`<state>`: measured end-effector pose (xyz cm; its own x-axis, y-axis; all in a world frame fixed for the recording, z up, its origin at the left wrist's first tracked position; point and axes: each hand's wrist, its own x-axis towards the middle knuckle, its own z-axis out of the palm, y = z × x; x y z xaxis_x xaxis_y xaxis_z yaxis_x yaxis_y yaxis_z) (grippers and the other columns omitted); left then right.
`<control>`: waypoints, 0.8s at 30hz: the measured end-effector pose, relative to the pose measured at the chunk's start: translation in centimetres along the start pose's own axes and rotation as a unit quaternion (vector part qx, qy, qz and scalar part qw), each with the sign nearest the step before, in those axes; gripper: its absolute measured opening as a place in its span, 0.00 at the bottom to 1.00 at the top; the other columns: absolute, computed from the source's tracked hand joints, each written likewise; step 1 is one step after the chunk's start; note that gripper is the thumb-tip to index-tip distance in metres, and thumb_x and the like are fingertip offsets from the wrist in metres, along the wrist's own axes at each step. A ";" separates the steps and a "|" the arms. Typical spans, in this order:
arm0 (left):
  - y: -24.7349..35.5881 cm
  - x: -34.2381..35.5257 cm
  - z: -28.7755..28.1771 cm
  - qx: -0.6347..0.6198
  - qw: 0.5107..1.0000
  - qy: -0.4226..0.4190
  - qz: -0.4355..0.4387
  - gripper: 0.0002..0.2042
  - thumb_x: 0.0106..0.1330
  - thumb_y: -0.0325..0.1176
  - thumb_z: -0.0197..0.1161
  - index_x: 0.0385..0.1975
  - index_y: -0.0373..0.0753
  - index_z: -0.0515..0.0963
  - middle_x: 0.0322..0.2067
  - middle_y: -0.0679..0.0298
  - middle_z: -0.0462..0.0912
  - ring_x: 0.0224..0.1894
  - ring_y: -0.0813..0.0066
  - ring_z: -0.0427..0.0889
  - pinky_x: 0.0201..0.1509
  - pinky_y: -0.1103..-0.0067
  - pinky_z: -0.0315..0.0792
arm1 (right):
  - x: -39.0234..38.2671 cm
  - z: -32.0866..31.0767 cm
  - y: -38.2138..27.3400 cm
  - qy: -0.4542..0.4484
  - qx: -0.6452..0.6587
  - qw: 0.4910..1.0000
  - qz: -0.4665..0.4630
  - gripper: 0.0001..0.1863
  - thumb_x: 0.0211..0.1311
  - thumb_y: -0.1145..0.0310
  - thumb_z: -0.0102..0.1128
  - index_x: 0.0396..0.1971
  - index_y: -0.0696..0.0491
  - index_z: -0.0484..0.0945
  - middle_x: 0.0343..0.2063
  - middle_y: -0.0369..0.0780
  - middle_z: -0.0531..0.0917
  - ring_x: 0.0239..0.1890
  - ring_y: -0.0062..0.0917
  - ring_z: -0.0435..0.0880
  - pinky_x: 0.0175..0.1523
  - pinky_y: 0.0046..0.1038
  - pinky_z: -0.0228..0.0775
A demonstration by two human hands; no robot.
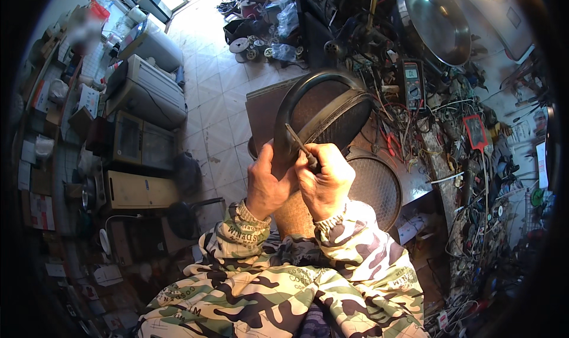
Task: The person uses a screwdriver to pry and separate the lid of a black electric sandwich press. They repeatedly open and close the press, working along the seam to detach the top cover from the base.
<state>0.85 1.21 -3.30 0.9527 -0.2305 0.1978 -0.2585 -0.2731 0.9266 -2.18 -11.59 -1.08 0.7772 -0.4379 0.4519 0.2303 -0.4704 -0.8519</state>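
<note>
My left hand [267,184] grips the lower left of a black round appliance part [283,115] with a thick curved rim, held tilted up in front of me. My right hand [326,181] is closed on a screwdriver [295,138], its thin metal shaft lying at the rim and pointing up and left. A flatter band with a dark inner surface shows inside the rim. Beside my right hand, lower right, lies a round dark pan-like part [376,190] with a textured surface. A rusty brown surface [290,213] shows below my hands.
A brown board [264,109] is behind the part. Tangled wires, a multimeter [413,84], red-handled pliers [391,145] and a metal pan [434,21] crowd the right. Grey appliances [145,92] and cabinets [140,190] line the left, beside a tiled floor [213,101] with clutter at the back.
</note>
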 end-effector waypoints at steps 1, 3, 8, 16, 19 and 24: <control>-0.1 -0.1 0.0 0.003 1.000 0.003 0.002 0.22 0.62 0.32 0.73 0.54 0.36 0.73 0.41 0.53 0.88 0.45 0.62 0.89 0.46 0.71 0.80 | -0.1 0.0 0.0 0.004 0.002 1.000 -0.003 0.08 0.54 0.80 0.67 0.35 0.55 0.82 0.27 0.41 0.83 0.27 0.26 0.84 0.35 0.25 0.76; -0.1 -0.2 0.1 0.007 1.000 0.010 0.008 0.23 0.62 0.31 0.73 0.54 0.36 0.73 0.41 0.53 0.88 0.45 0.62 0.89 0.46 0.70 0.80 | -0.3 0.1 -0.1 0.010 0.005 1.000 -0.012 0.09 0.53 0.81 0.68 0.35 0.55 0.83 0.27 0.40 0.83 0.28 0.26 0.84 0.35 0.24 0.76; 0.7 -1.1 0.4 0.001 1.000 -0.018 0.016 0.20 0.63 0.25 0.70 0.52 0.31 0.73 0.43 0.59 0.86 0.46 0.77 0.84 0.50 0.79 0.77 | -1.2 -0.8 -0.3 0.041 0.007 0.999 0.013 0.09 0.53 0.82 0.67 0.35 0.56 0.83 0.25 0.37 0.82 0.27 0.21 0.82 0.34 0.22 0.74; 2.5 -2.8 2.2 0.015 0.993 -0.059 0.106 0.25 0.51 0.23 0.76 0.51 0.30 0.76 0.46 0.52 0.84 0.46 0.64 0.86 0.52 0.74 0.78 | -5.7 -5.7 1.0 0.065 0.128 0.962 0.232 0.07 0.57 0.80 0.68 0.34 0.59 0.80 0.23 0.36 0.84 0.22 0.13 0.80 0.28 0.18 0.71; 2.6 -3.9 2.9 0.060 0.981 -0.058 0.174 0.27 0.44 0.24 0.79 0.48 0.32 0.77 0.47 0.51 0.83 0.48 0.57 0.84 0.52 0.69 0.78 | -7.0 -7.5 1.2 0.068 0.240 0.925 0.286 0.08 0.58 0.80 0.67 0.36 0.61 0.78 0.22 0.39 0.83 0.20 0.20 0.83 0.26 0.21 0.74; 2.8 -5.1 4.9 0.015 0.968 -0.135 0.211 0.25 0.40 0.26 0.80 0.42 0.34 0.80 0.47 0.53 0.83 0.49 0.53 0.83 0.53 0.66 0.77 | -10.1 -11.8 0.2 0.117 0.228 0.908 0.331 0.10 0.59 0.82 0.64 0.39 0.64 0.75 0.25 0.44 0.83 0.21 0.25 0.83 0.25 0.23 0.75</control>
<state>-5.51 -2.92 -3.31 0.6859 -0.5622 0.4621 -0.6238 -0.1271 0.7712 -16.90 -16.26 -2.66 0.7008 -0.6844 -0.2009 0.0172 0.2978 -0.9545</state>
